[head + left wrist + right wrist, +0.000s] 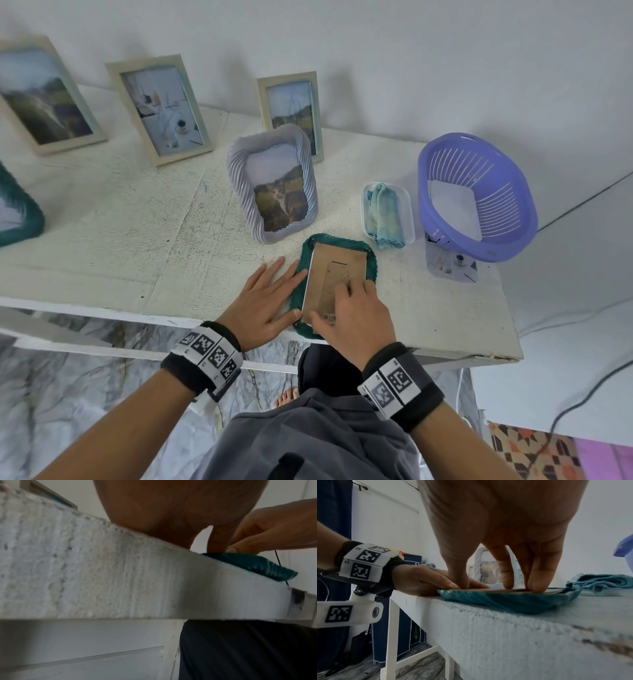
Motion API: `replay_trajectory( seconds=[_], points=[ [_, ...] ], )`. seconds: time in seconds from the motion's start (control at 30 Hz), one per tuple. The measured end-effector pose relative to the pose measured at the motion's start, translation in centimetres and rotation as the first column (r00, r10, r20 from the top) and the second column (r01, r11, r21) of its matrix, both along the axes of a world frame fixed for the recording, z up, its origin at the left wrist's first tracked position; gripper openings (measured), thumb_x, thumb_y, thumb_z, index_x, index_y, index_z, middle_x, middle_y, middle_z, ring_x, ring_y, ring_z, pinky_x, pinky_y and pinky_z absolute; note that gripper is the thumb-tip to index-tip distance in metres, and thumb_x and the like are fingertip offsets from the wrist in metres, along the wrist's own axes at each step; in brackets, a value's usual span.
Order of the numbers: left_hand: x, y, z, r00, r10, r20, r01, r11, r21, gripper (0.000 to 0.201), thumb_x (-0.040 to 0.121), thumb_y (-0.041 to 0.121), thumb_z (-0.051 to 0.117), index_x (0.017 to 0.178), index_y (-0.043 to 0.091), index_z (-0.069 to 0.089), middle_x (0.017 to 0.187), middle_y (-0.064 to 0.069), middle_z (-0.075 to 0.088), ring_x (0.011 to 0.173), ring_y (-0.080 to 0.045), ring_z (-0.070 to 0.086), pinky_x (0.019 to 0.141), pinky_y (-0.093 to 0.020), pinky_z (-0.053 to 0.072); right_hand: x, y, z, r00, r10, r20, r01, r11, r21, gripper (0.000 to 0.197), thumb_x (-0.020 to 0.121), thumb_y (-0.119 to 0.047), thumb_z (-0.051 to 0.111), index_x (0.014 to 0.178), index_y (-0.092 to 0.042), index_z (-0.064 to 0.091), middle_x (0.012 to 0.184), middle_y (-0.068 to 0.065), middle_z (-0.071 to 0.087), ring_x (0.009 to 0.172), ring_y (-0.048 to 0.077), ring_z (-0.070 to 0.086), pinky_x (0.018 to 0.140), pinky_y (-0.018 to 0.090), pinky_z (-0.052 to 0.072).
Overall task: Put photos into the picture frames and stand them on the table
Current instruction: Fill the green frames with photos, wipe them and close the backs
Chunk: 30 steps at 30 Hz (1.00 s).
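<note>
At the near edge of the white table point(102, 212), a teal frame point(371, 262) lies face down, its near end just past the edge, with a brown backing board point(339, 270) set in its recess. The right hand point(356, 315) bears down on that board with straight fingertips point(537, 582), gripping nothing. The left hand point(265, 301) lies flat, fingers extended, against the frame's left rim, thumb touching the near left corner. Just beyond stands a lilac ribbed frame point(239, 178) holding a photo. Farther back three pale frames point(157, 109) stand along the wall, and another teal frame point(20, 212) shows at the far left. Right of the work sit a clear tray point(409, 216) with a folded blue cloth point(385, 212) and a purple basket point(513, 219).
</note>
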<state>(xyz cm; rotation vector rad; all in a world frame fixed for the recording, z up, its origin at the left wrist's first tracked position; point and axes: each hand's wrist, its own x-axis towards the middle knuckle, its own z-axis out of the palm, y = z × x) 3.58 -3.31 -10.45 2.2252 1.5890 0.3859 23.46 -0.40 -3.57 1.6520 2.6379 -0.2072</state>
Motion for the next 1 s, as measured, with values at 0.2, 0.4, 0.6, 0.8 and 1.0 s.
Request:
replay_trajectory(
  seconds=[0.2,0.4,0.6,0.8,1.0],
  points=[
    [-0.1,-0.3,-0.3,1.000,0.010,0.004,-0.011,0.995,0.100,0.062,0.100,0.055,0.028,0.152,0.023,0.031,0.164,0.002,0.014,0.152,-0.016,0.001,0.122,-0.039,-0.001,-0.5,-0.1,-0.1,0.996,-0.045,-0.072,0.044,0.999,-0.016,0.052,0.080,-0.050,0.059,0.108,-0.007,0.055,0.106,0.014,0.058,0.098,0.031,0.052,0.070,0.033,0.046],
    [0.0,-0.3,-0.4,1.000,0.016,-0.022,-0.013,0.991,0.136,0.061,0.100,0.056,0.028,0.151,0.022,0.034,0.163,0.000,0.020,0.152,-0.017,0.006,0.122,-0.041,0.004,-0.9,0.2,1.1,0.982,-0.097,-0.160,0.078,0.990,-0.118,0.061,0.082,-0.040,0.051,0.133,-0.012,0.034,0.102,0.011,0.053,0.092,0.032,0.053,0.066,0.032,0.035],
    [0.1,-0.2,-0.6,0.998,0.023,-0.050,-0.016,0.989,0.146,0.063,0.100,0.060,0.024,0.150,0.023,0.036,0.162,-0.001,0.021,0.152,-0.018,0.006,0.122,-0.045,0.008,1.2,0.7,3.7,0.874,-0.254,-0.414,0.134,0.946,-0.297,0.048,0.086,-0.021,0.051,0.129,-0.022,0.031,0.089,-0.001,0.056,0.073,0.020,0.052,0.066,0.033,0.042],
    [0.1,-0.3,-0.8,0.999,0.032,-0.042,-0.025,0.987,0.159,0.064,0.100,0.061,0.023,0.149,0.023,0.037,0.162,-0.002,0.023,0.152,-0.019,0.008,0.121,-0.045,0.009,6.5,1.4,3.9,0.465,-0.611,-0.640,0.180,0.773,-0.608,0.039,0.092,0.001,0.035,0.115,-0.028,0.048,0.083,0.000,0.071,0.075,0.018,0.061,0.065,0.030,0.045],
    [0.1,-0.3,-1.0,0.999,0.038,-0.018,-0.035,0.985,0.169,0.064,0.099,0.063,0.024,0.148,0.024,0.039,0.161,-0.002,0.025,0.152,-0.018,0.011,0.121,-0.045,0.010,11.3,1.5,5.8,0.499,-0.567,-0.655,0.197,0.810,-0.552,0.047,0.089,0.004,0.041,0.115,-0.031,0.057,0.095,0.000,0.072,0.078,0.011,0.067,0.067,0.027,0.052]
  ],
)
